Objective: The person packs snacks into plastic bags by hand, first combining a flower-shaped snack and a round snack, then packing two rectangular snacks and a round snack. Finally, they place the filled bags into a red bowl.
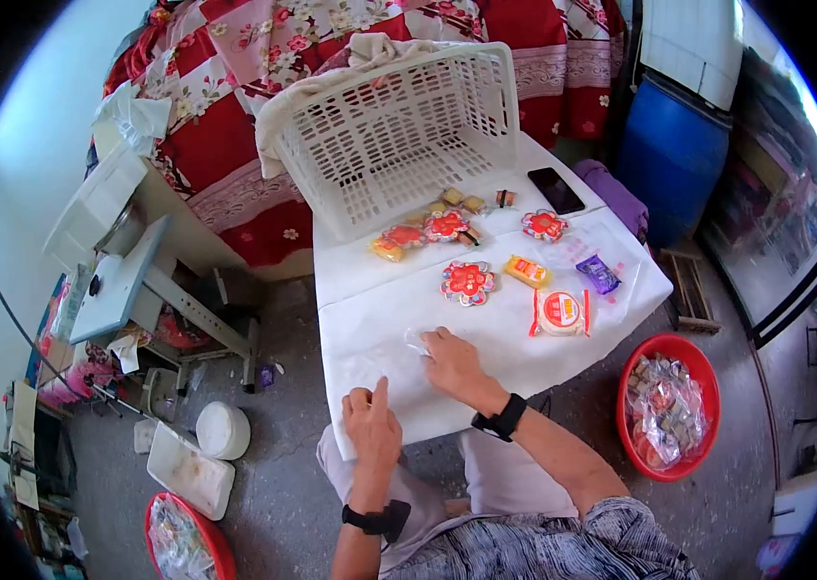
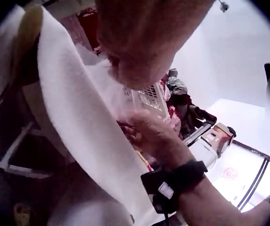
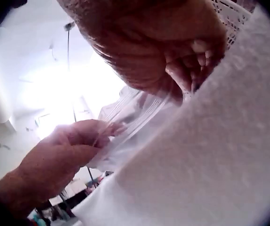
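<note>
Clear bag (image 3: pixel 143 117) at 7 o'clock on bench (image 1: pixel 360 319), between left hand (image 1: pixel 372 427) and right hand (image 1: pixel 454 365); each grip pinches its edge. Risk: 2 uneven pulls could split it, or slickness lets it slip.

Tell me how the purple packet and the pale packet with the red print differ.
The purple packet has a dark wrapper, while the pale packet is light with red ends. The purple packet looks smaller than the pale packet. The pale packet lies nearer the right hand, the purple packet farther off. Both lie on the white-covered table.
</note>
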Demonstrator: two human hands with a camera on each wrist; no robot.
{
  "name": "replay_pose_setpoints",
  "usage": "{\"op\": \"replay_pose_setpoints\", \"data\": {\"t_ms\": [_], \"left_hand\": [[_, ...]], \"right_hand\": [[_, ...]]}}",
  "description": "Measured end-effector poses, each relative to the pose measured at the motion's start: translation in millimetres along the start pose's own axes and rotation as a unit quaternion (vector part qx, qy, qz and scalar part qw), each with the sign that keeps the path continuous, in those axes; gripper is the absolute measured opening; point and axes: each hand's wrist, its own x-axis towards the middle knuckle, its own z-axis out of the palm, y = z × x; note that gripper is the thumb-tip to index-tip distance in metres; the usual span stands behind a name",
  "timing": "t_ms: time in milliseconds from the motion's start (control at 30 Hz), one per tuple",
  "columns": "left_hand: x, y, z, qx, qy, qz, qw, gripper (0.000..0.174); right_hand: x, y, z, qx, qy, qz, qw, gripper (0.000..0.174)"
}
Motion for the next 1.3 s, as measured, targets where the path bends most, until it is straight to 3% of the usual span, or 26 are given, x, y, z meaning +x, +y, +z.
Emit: {"op": "replay_pose_setpoints", "data": {"t_ms": [33,67,133,167,233,267,300,333,367,433,600,667,700,733,800,833,900,933,1000,1133,1200,1300], "left_hand": [[-1,-2,5,-0.013,-0.061,-0.038,0.997,0.044],[-2,-4,9,-0.013,-0.059,-0.042,0.997,0.044],[5,-4,12,-0.039,-0.053,-0.032,0.997,0.037],[9,-5,14,-0.039,-0.053,-0.035,0.997,0.037],[17,-8,18,-0.085,-0.044,-0.041,0.995,0.033],[17,-10,23,-0.085,-0.042,-0.043,0.995,0.033],[15,-12,30,-0.1,-0.063,-0.044,0.992,0.032],[13,-14,35,-0.114,-0.084,-0.044,0.989,0.031],[11,-15,38,-0.105,-0.07,-0.032,0.991,0.03],[13,-17,36,-0.117,-0.079,-0.037,0.989,0.029],[16,-17,29,-0.159,-0.117,-0.076,0.977,0.028],[15,-17,32,-0.149,-0.112,-0.068,0.98,0.028],[15,-16,32,-0.149,-0.103,-0.066,0.981,0.028],[15,-16,34,-0.15,-0.094,-0.064,0.982,0.028],[15,-18,35,-0.151,-0.086,-0.057,0.983,0.028],[16,-17,34,-0.15,-0.081,-0.05,0.984,0.028],[17,-16,32,-0.149,-0.077,-0.048,0.985,0.029],[17,-16,32,-0.148,-0.075,-0.044,0.985,0.029],[17,-15,32,-0.151,-0.075,-0.044,0.985,0.028],[16,-18,34,-0.154,-0.088,-0.049,0.983,0.03],[17,-17,33,-0.146,-0.108,-0.059,0.982,0.03],[13,-19,38,-0.162,-0.09,-0.054,0.981,0.028]], "right_hand": [[0,2,-3,-0.052,0.027,-0.022,0.998,0.043],[0,6,-8,-0.053,0.024,-0.025,0.998,0.043],[6,-5,-39,-0.092,-0.157,-0.053,0.982,0.054],[17,5,-44,-0.093,-0.159,-0.055,0.981,0.054],[50,29,-57,0.023,-0.197,-0.143,0.97,0.055],[70,30,-72,0.022,-0.198,-0.041,0.979,0.057],[87,22,-88,-0.11,-0.135,0.024,0.984,0.054],[99,30,-95,-0.059,-0.024,0.075,0.995,0.039],[118,71,-78,-0.128,0.205,-0.087,0.966,0.034],[148,75,-91,-0.211,0.124,0.124,0.962,0.044],[185,83,-83,-0.259,0.088,0.184,0.944,0.054],[195,92,-74,-0.269,0.104,0.044,0.957,0.065],[201,96,-71,-0.286,0.04,0.013,0.957,0.076],[208,107,-68,-0.284,0.04,0.013,0.958,0.076],[220,127,-63,-0.249,-0.042,-0.063,0.966,0.059],[224,131,-60,-0.247,-0.045,-0.064,0.966,0.059],[229,134,-56,-0.317,0.033,-0.056,0.946,0.03],[228,133,-56,-0.317,0.031,-0.057,0.946,0.03],[220,130,-59,-0.199,0.132,-0.022,0.971,0.024],[161,52,-109,-0.187,0.178,-0.009,0.966,0.027],[116,26,-124,0.03,0.164,-0.013,0.986,0.031],[37,-2,-124,0.244,0.005,0.093,0.965,0.033]]}}
